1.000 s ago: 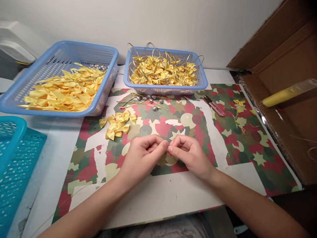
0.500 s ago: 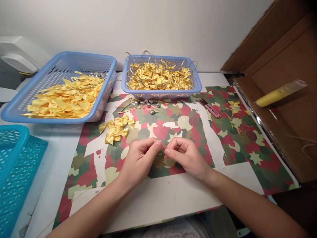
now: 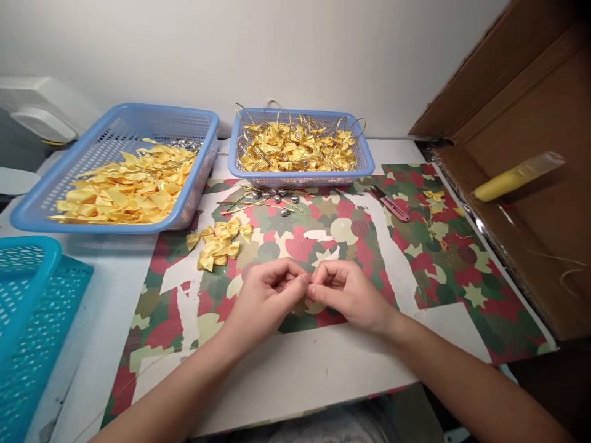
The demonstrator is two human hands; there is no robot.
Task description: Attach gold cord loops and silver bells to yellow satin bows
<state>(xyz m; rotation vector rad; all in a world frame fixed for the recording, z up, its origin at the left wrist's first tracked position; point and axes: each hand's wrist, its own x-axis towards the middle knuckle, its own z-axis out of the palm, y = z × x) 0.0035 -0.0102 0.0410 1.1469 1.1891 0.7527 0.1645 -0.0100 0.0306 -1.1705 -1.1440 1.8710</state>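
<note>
My left hand [image 3: 272,298] and my right hand [image 3: 353,295] meet over the middle of the patterned sheet, thumbs and forefingers pinched and their tips touching. Between them is a thin gold cord, now almost wholly hidden by the fingers; half a second ago a bit of it showed. Left of my hands lies a small pile of yellow ribbon bows [image 3: 219,241]. Beyond the fingers, several silver bells [image 3: 277,197] rest beside gold cord pieces [image 3: 235,203]. A thin gold strand [image 3: 132,386] runs along the sheet by my left forearm.
A blue basket [image 3: 28,212] of yellow bows and bells stands at the left; another blue basket [image 3: 302,178] at the back holds bows with gold loops. A teal basket [image 3: 55,320], pink-handled snips [image 3: 394,208], a cardboard box [image 3: 512,246] and a yellow-filled tube [image 3: 517,178] surround the sheet.
My fingertips have come closer together, and the bit of gold cord seen between them is now covered. The view has shifted slightly.
</note>
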